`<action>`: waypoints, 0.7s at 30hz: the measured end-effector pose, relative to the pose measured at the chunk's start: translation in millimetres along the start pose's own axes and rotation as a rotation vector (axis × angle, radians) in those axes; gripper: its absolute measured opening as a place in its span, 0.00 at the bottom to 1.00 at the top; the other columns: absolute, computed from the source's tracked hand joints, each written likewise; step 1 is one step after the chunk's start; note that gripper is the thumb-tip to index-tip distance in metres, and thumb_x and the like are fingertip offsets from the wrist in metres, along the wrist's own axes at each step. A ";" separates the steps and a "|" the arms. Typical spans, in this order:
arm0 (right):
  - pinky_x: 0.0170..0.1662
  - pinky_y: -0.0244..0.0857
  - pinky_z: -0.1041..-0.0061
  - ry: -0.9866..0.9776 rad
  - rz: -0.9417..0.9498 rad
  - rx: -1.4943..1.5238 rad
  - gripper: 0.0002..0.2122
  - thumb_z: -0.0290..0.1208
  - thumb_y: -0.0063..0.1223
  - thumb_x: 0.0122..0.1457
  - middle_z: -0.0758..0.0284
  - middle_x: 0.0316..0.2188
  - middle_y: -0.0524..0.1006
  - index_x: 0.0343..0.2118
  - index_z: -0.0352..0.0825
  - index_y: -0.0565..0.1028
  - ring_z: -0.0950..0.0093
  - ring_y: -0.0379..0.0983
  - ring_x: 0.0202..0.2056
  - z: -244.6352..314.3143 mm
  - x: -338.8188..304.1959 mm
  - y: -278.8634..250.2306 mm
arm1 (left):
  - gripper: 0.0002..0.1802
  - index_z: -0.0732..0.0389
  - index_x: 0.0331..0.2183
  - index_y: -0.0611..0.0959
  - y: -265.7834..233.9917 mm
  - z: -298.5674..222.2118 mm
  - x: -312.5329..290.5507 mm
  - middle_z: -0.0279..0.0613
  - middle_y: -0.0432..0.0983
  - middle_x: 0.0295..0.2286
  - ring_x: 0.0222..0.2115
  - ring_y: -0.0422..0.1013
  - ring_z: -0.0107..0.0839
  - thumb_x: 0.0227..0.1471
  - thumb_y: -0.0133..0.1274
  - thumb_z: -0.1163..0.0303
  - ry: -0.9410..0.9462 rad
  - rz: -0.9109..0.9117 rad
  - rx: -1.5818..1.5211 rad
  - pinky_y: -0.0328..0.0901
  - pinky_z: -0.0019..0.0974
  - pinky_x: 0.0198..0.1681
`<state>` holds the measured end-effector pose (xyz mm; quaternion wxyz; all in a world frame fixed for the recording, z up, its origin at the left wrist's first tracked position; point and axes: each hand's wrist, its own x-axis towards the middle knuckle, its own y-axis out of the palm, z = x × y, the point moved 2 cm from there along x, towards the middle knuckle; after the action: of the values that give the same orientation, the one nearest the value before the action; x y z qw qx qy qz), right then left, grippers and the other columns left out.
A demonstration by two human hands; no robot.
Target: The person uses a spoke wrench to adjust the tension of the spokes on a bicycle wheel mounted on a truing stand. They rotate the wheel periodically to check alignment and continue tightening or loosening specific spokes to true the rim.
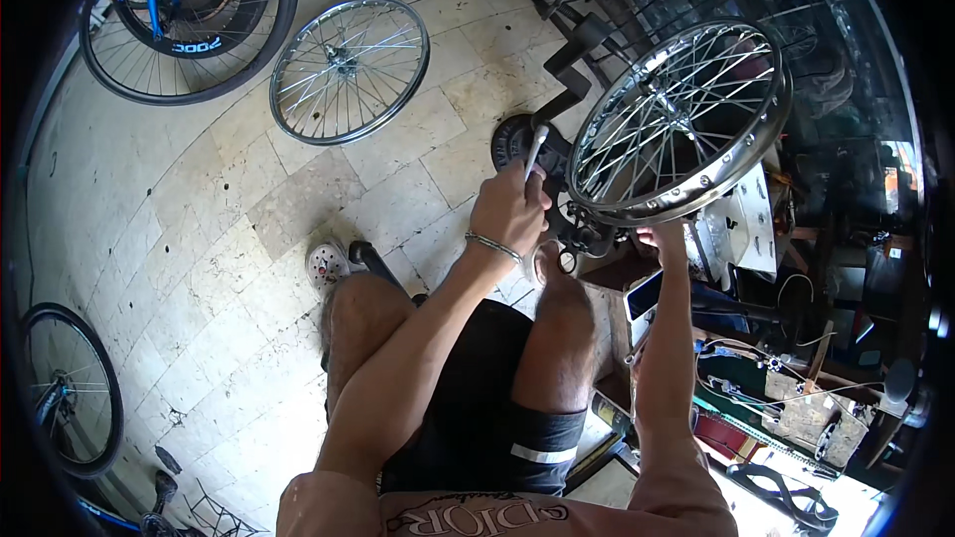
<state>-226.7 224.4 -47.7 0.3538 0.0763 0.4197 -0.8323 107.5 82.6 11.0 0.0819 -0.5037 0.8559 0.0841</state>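
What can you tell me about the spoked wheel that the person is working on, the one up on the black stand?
The spoked wheel is a bare silver metal rim with thin crossing wire spokes and a central hub; it has no tyre. It sits tilted in a black stand above the tiled floor, in front of the seated person. The right hand touches its lower rim. The left hand grips a slim silver tool just beside its left edge.
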 end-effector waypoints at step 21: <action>0.15 0.53 0.88 -0.157 0.238 0.614 0.09 0.26 0.54 0.55 0.67 0.19 0.75 0.36 0.27 0.77 0.86 0.64 0.16 88.8 -97.0 80.8 | 0.11 0.62 0.32 0.76 17.4 -11.1 38.7 0.31 0.68 0.19 0.16 0.61 0.18 0.60 0.44 0.65 -0.215 0.076 -0.204 0.56 0.23 0.16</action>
<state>-87.3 176.4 -2.1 0.4403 0.1635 0.1090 -0.8761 73.1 55.6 14.1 0.1181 -0.4648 0.8476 0.2269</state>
